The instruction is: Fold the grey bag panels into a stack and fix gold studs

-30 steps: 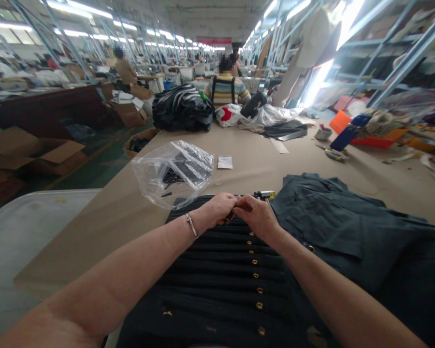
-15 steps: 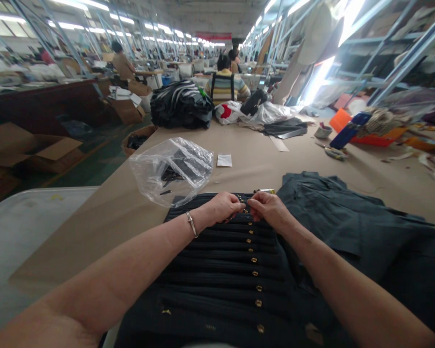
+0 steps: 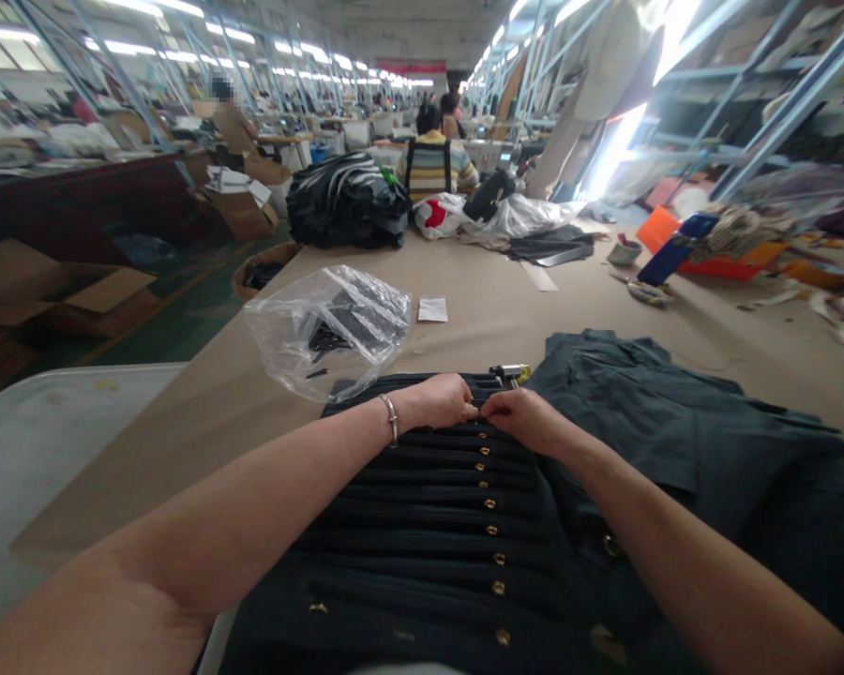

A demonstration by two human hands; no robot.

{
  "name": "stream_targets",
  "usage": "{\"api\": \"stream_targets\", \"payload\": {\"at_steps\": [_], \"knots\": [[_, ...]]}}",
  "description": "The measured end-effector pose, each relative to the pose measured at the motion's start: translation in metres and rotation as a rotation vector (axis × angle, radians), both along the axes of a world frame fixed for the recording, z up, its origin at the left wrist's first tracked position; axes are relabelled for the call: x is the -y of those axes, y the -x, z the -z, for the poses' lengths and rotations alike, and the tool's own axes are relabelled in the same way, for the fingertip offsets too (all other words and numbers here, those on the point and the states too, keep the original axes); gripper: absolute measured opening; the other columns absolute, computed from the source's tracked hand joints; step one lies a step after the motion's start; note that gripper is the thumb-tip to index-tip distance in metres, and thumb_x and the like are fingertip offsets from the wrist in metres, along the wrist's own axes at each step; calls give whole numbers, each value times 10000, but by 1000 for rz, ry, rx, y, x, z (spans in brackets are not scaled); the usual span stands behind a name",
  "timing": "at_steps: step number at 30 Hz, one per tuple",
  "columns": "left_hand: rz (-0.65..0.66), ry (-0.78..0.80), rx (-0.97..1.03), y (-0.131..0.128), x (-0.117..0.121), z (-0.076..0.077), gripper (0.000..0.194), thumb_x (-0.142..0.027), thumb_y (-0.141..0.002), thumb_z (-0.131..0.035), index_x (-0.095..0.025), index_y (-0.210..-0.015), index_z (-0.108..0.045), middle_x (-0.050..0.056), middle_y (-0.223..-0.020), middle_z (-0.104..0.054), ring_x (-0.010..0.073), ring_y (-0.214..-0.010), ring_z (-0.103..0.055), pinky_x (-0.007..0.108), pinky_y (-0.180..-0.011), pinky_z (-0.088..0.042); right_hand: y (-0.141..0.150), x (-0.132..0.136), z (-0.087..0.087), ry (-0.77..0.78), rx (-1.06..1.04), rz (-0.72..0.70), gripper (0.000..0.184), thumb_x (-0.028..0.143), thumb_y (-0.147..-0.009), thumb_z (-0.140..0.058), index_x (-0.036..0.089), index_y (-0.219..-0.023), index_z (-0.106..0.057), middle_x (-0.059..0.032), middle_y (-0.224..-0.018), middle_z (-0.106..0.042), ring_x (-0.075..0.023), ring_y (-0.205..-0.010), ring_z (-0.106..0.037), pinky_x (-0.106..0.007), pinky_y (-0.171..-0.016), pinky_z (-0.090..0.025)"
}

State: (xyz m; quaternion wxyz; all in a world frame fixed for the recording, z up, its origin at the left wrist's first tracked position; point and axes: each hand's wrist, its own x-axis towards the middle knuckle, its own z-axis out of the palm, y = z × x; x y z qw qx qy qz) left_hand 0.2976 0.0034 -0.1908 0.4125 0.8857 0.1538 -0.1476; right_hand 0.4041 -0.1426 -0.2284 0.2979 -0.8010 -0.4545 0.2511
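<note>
Both bare forearms extended forward from lower frame corners, converging at centre. Left hand point(image 3: 442, 401) held palm down, fingers curled, thumb and forefinger pinched at tip. Metal bangle worn on left wrist. Right hand point(image 3: 527, 418) held palm down, knuckles up, fingers bunched and pinched toward left. Fingertips of both hands met, touching each other. Wrists kept low, elbows spread wide.

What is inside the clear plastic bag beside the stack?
The clear plastic bag holds small dark pieces, loose near its middle. The crumpled, glaring film blurs them, so what they are and how many cannot be told.
</note>
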Motion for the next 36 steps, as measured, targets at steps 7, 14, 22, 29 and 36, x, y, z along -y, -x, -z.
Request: {"api": "stream_targets", "payload": {"at_steps": [7, 14, 22, 29, 36], "knots": [[-7, -32, -22, 0, 3, -5, 230, -185, -763, -557, -155, -537, -523, -52, -406, -399, 72, -376, -357, 209, -411, -232, -6, -4, 4, 43, -9, -6, 145, 65, -695, -568, 151, -722, -681, 15, -653, -658, -120, -603, -571, -190, -546, -416], [-10, -34, -36, 5, 2, -5, 186, -225, -784, -531, -158, -610, -539, -59, -419, -408, 74, -364, -363, 205, -398, -245, -2, -6, -8, 89, 80, -60, 194, 31, -676, -547, 157, -720, -687, 30, -631, -645, -106, -583, -560, -174, -526, -385], [52, -183, 9, 1, -4, 7, 228, -230, -770, -562, -156, -555, -544, -46, -438, -422, 86, -422, -379, 234, -451, -253, -8, -12, 8, 86, 113, -60, 142, 44, -679, -564, 147, -682, -661, 32, -592, -610, -96, -539, -516, -177, -499, -361], [41, -311, -1, 3, -7, 5, 169, -215, -747, -587, -153, -594, -626, -29, -455, -423, 111, -480, -398, 247, -524, -286, -9, -16, 12, 56, 159, -108, 164, 29, -661, -560, 158, -674, -659, 40, -580, -589, -92, -546, -501, -182, -519, -349], [-16, -258, 20, 7, -13, -3, 252, -200, -721, -624, -155, -491, -531, -33, -424, -389, 100, -466, -365, 250, -510, -252, -13, -15, 11, 60, 172, -116, 158, 33, -667, -570, 165, -669, -656, 39, -586, -596, -100, -548, -508, -189, -520, -345]]}}
